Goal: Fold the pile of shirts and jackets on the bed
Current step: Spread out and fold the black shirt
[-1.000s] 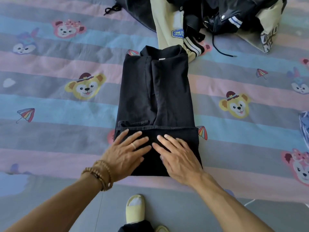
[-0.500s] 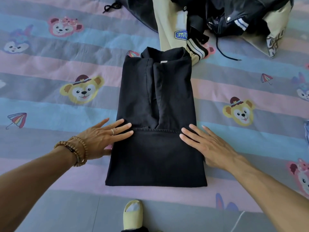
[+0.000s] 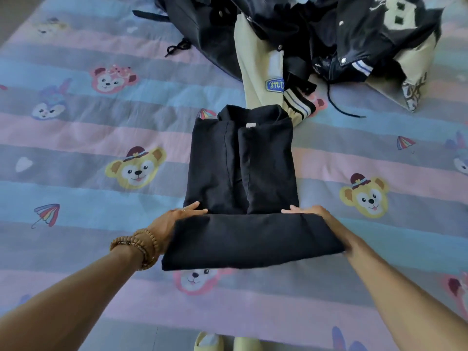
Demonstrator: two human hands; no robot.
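Since half a second earlier, both hands had slid under the folded black cotton shirt (image 3: 243, 173) on the striped cartoon-print bed (image 3: 88, 127); left hand (image 3: 174, 220) and right hand (image 3: 319, 216) gripped its lifted near end.

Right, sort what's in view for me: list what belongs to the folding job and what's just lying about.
Part of the job:
- black collared shirt, half folded, near end lifted
- left hand and right hand, gripping that lifted end
- pile of black and cream jackets, waiting

Just lying about:
- striped cartoon-print bedsheet
- pale yellow slippers on the floor
- beaded wooden bracelets
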